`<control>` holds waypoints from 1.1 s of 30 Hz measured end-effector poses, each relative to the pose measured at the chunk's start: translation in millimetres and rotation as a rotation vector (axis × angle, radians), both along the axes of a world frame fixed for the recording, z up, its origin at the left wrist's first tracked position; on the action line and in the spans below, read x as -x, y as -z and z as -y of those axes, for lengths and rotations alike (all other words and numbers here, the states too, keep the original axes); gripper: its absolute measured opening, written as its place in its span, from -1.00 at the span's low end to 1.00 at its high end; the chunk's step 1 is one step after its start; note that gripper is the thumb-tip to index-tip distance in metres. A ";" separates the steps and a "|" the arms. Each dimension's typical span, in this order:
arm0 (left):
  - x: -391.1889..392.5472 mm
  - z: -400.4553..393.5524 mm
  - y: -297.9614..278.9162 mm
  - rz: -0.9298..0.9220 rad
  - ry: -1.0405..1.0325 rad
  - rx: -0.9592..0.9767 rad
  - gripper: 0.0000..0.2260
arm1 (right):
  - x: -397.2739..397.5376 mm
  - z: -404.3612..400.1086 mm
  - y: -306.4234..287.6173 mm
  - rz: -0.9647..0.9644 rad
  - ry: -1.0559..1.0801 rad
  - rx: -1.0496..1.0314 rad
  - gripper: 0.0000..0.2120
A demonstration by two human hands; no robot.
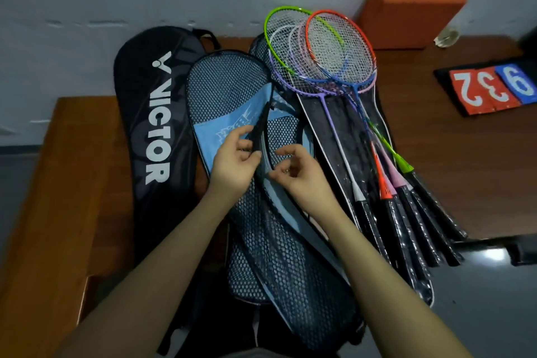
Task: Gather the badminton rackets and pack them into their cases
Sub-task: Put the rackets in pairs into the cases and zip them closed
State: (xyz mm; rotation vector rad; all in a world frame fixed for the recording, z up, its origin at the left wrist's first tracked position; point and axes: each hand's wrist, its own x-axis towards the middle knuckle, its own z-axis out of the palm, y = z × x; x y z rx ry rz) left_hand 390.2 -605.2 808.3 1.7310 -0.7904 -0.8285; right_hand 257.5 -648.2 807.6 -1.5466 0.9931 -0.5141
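A person's two bare forearms reach up from the bottom of the frame to a blue mesh racket case point(229, 90) lying at the centre, its light blue printed panel facing up. The left hand point(235, 161) pinches the case's dark zipper edge point(260, 128) between thumb and fingers, lifting it slightly off the mesh. The right hand point(299, 171), just beside it, has its fingers curled toward the same open seam; whether it actually grips a zipper pull cannot be told, as the fingertips are blurred against the dark trim. A second mesh case point(290, 270) lies below and partly under the first, running toward the lower centre of the frame. To the left, a large black bag lettered VICTOR point(154, 113) stretches from the upper left toward the bottom. To the right of centre, a fan of badminton rackets point(334, 67) rests on a dark open case point(343, 113), their heads overlapping at upper centre, with green, orange, purple, pink and blue frames showing, and their black plastic-wrapped handles point(406, 227) spread toward the lower right. All of this sits on a brown wooden surface point(465, 160) against a pale grey wall point(87, 9). An orange block point(412, 14) stands against the wall at upper right, with a small clear object beside it, and a flip scoreboard point(491, 87) with red and blue number cards lies at the right edge.
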 end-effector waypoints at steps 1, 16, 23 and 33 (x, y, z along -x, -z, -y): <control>-3.4 -4.6 -3.2 0.007 0.004 0.034 -0.66 | -3.2 0.0 -2.6 -0.022 -0.017 0.011 -0.70; -55.5 -68.0 -1.4 0.486 0.063 -0.096 -0.58 | -21.6 -17.3 -0.6 -0.116 -0.063 0.331 -0.53; -42.7 -67.2 -1.5 0.397 0.184 -0.132 -0.37 | -26.7 -26.9 -15.5 -0.059 -0.074 0.420 -0.67; -37.2 -48.8 -35.6 -0.057 0.168 0.078 -0.43 | -6.2 -0.3 -0.7 -0.491 0.047 0.523 -0.59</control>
